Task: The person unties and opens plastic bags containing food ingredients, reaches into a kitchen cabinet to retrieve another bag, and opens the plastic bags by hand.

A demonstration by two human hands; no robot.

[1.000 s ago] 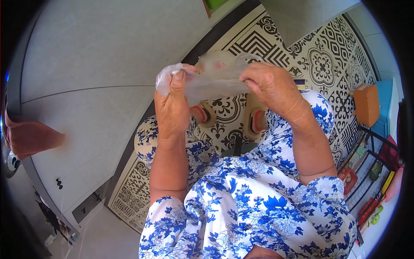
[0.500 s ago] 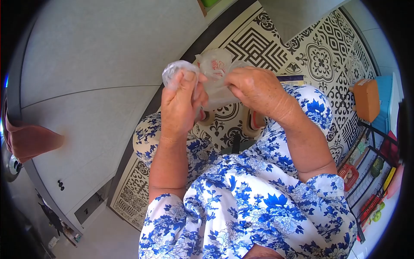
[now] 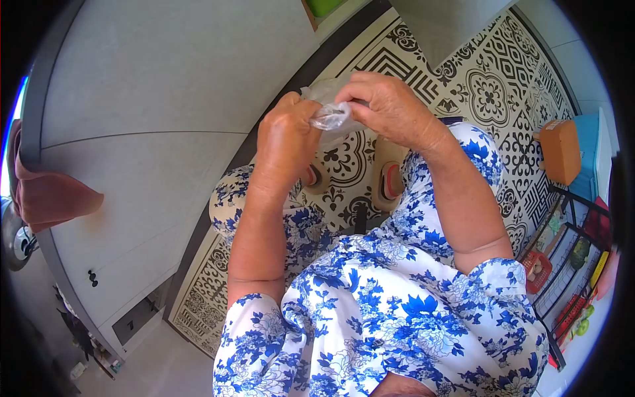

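Note:
Between my hands is a translucent plastic bag (image 3: 331, 118), gathered and crumpled at the top. My left hand (image 3: 289, 135) is closed around the bag's left side, its back turned up. From the right, my right hand (image 3: 390, 106) pinches the bunched plastic with thumb and fingers. The rest of the bag hangs down behind the hands, above the patterned floor, and the hands partly hide it. What lies inside the bag, if anything, I cannot make out.
Grey cabinet doors (image 3: 152, 86) stand close on the left, with a brown cloth (image 3: 56, 192) hanging there. To the right are an orange-brown container (image 3: 561, 152), a blue box (image 3: 593, 149) and a black wire rack (image 3: 559, 245) holding produce. Patterned tiles (image 3: 489, 99) cover the floor.
My left hand has turned from palm side to back side up and moved in towards the right hand. The plastic stretched between them is now bunched together, and the right hand has shifted slightly upward.

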